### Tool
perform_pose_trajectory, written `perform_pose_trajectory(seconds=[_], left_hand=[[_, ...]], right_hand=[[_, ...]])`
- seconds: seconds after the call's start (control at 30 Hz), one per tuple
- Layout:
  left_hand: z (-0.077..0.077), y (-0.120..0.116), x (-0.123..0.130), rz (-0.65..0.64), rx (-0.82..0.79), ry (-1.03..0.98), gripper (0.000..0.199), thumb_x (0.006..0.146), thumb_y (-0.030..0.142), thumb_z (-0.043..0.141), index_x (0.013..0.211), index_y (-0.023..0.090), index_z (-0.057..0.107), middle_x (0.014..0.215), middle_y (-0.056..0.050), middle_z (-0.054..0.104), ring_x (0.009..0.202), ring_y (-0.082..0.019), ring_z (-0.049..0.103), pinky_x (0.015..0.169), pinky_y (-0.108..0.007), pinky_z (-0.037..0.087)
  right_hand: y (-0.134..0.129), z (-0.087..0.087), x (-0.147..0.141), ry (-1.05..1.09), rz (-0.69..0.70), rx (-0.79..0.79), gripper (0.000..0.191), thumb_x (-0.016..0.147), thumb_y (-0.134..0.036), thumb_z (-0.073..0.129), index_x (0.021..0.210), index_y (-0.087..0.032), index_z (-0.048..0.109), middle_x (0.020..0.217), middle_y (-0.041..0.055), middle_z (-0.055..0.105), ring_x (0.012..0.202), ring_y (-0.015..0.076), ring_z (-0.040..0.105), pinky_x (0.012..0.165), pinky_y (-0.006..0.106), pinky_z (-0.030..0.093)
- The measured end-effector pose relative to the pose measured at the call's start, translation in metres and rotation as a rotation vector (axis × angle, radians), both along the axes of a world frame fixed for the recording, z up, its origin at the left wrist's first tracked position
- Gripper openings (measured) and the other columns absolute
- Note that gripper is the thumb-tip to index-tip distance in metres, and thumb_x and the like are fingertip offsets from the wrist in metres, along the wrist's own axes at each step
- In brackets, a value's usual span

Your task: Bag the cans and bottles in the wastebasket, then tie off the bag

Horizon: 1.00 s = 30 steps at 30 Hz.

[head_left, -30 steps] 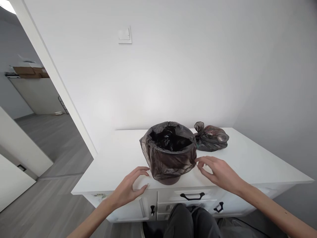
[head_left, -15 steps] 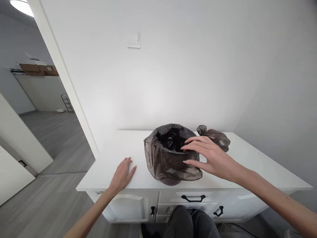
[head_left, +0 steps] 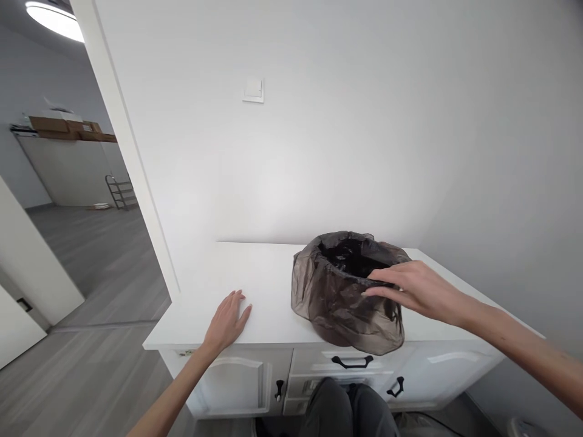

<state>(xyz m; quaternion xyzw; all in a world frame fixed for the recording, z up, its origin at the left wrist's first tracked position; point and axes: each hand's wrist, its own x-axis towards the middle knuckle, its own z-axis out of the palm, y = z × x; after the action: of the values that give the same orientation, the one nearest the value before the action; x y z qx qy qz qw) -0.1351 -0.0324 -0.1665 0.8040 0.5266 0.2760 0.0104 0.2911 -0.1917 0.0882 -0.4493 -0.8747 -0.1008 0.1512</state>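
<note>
A trash bin (head_left: pixel 350 303) lined with a thin, see-through dark plastic bag is at the front of the white cabinet top (head_left: pixel 268 273), tilted a little. The bag's edge is folded over the rim and hangs loosely round the outside. On the bin's right side, my right hand (head_left: pixel 410 288) grips the bagged rim, fingers over the inside and thumb outside. My left hand (head_left: pixel 230 318) lies flat on the cabinet top to the left, fingers apart, holding nothing. A knotted dark plastic bag (head_left: pixel 395 250) shows only partly behind the bin.
A white wall with a light switch (head_left: pixel 254 90) rises behind the cabinet. Black handles (head_left: pixel 352 362) stick out from the drawer and doors below. At left, a doorway opens onto a grey floor, with cardboard boxes (head_left: pixel 54 126) and a small step ladder (head_left: pixel 121 192) beyond.
My right hand has closed on the bin's rim. The bin has shifted right and tilted, now covering most of the knotted bag. My left hand stays flat in place.
</note>
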Motion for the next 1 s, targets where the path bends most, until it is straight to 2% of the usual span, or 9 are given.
perform_pose_trajectory(seconds=[0.1,0.27,0.43,0.6,0.77,0.9,1.0], left_hand=[[-0.003,0.002,0.000,0.003,0.025,0.010,0.044,0.105,0.052,0.041,0.129,0.019,0.058,0.149,-0.015,0.060,0.148,-0.032,0.049,0.120,-0.052,0.044],[0.000,0.005,0.002,0.009,0.018,0.023,0.041,0.103,0.047,0.042,0.129,0.020,0.057,0.149,-0.014,0.060,0.147,-0.033,0.050,0.119,-0.051,0.044],[0.010,0.000,0.003,0.023,-0.041,0.008,0.041,0.103,0.047,0.039,0.128,0.021,0.056,0.149,-0.013,0.060,0.147,-0.033,0.049,0.118,-0.051,0.044],[0.016,-0.005,0.005,0.035,-0.060,0.000,0.041,0.102,0.047,0.040,0.129,0.021,0.055,0.148,-0.012,0.061,0.147,-0.032,0.049,0.117,-0.051,0.046],[0.018,-0.006,0.009,0.055,-0.088,0.012,0.041,0.102,0.048,0.039,0.129,0.023,0.055,0.149,-0.011,0.060,0.147,-0.032,0.049,0.114,-0.050,0.047],[0.021,-0.006,0.012,0.074,-0.111,0.030,0.042,0.102,0.049,0.037,0.131,0.023,0.054,0.153,-0.011,0.057,0.148,-0.032,0.047,0.115,-0.052,0.046],[0.023,-0.007,0.014,0.093,-0.122,0.044,0.043,0.102,0.048,0.037,0.132,0.023,0.054,0.154,-0.010,0.057,0.147,-0.032,0.049,0.114,-0.052,0.047]], right_hand=[[-0.018,-0.004,0.035,0.037,-0.111,0.047,0.059,0.108,-0.064,0.032,0.101,-0.028,0.078,0.087,0.0053,0.081,0.062,0.0207,0.071,0.057,0.029,0.047],[-0.031,-0.023,0.107,0.062,-0.361,0.096,0.060,0.102,-0.073,0.038,0.107,-0.029,0.079,0.093,0.0062,0.082,0.065,0.0258,0.072,0.058,0.035,0.051],[-0.028,-0.041,0.162,0.038,-0.540,0.087,0.066,0.098,-0.079,0.037,0.106,-0.029,0.080,0.084,0.0080,0.079,0.062,0.0271,0.069,0.060,0.037,0.050],[-0.012,-0.059,0.207,0.116,-0.691,0.067,0.075,0.093,-0.085,0.039,0.112,-0.025,0.080,0.076,0.0090,0.077,0.063,0.0292,0.068,0.061,0.038,0.048],[0.005,-0.068,0.226,0.201,-0.797,0.010,0.079,0.093,-0.084,0.041,0.119,-0.019,0.078,0.089,0.0161,0.079,0.078,0.0326,0.070,0.069,0.039,0.047],[0.015,-0.070,0.223,0.185,-0.876,0.032,0.070,0.095,-0.077,0.048,0.121,-0.019,0.076,0.109,0.0196,0.079,0.094,0.0363,0.069,0.075,0.040,0.047],[0.016,-0.073,0.213,0.150,-0.908,0.075,0.065,0.098,-0.072,0.048,0.125,-0.019,0.074,0.108,0.0188,0.078,0.097,0.0373,0.069,0.076,0.043,0.047]])
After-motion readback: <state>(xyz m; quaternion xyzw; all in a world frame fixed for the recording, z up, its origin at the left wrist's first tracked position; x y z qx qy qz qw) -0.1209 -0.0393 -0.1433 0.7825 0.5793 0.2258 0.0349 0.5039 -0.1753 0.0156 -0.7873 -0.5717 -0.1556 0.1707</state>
